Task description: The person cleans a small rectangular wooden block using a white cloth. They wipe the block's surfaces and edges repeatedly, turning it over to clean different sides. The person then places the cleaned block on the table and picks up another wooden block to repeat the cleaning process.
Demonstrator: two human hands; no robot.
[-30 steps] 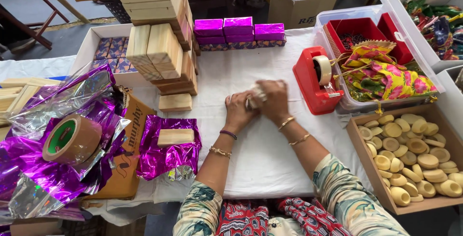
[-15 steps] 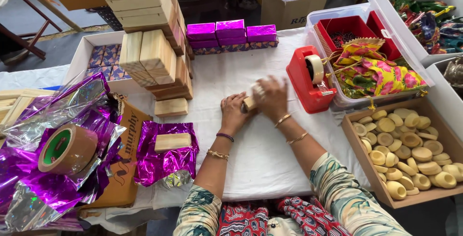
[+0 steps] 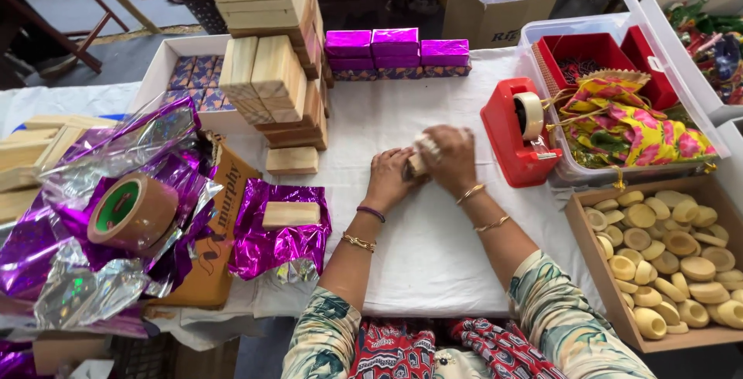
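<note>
While both hands met at the middle of the white table (image 3: 433,263), the left hand (image 3: 389,179) and right hand (image 3: 447,158) were closed together around 1 small pale block (image 3: 419,161), mostly hidden between them. Just right stood a red tape dispenser (image 3: 515,135). Left lay another block on purple foil (image 3: 280,232), with a tape roll (image 3: 131,212) beyond. A box of pale round pieces (image 3: 665,259) sat right.

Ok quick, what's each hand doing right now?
Left hand: closed on the small wooden block.
Right hand: closed over the same block.
</note>
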